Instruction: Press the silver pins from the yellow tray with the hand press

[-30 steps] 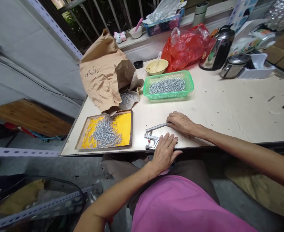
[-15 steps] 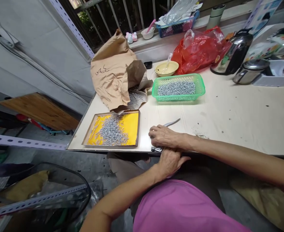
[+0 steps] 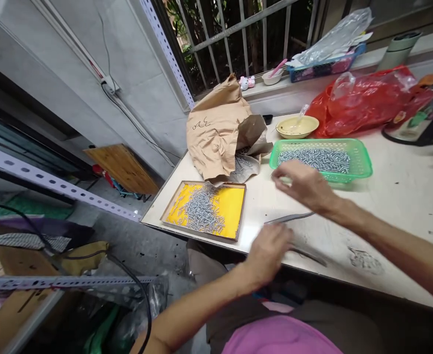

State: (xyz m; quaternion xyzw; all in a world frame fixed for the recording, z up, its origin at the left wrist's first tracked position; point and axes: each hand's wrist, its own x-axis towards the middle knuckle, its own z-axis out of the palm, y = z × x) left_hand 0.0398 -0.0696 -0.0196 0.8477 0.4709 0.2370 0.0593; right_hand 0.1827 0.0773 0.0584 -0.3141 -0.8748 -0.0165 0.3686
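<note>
My left hand [image 3: 270,253] is curled over the head of a metal hand tool [image 3: 292,217] at the table's near edge, and the tool's two handles stick out to the right. My right hand [image 3: 304,188] hovers above the table just in front of a green basket [image 3: 361,167] of small metal pieces. Its fingers reach leftward, blurred, with nothing seen in them. Left of both hands, a yellow-lined tray [image 3: 234,206] holds a heap of the same pieces.
A torn brown paper bag [image 3: 216,132] spills more pieces behind the tray. A yellow bowl [image 3: 297,128], a red plastic bag [image 3: 367,101] and a kettle [image 3: 426,123] stand at the back. Window bars and a sill with small items lie beyond; clutter fills the floor at left.
The view has swung left. My right hand lifted off the tool and moved up toward the green basket. My left hand came up from the table edge onto the tool.
</note>
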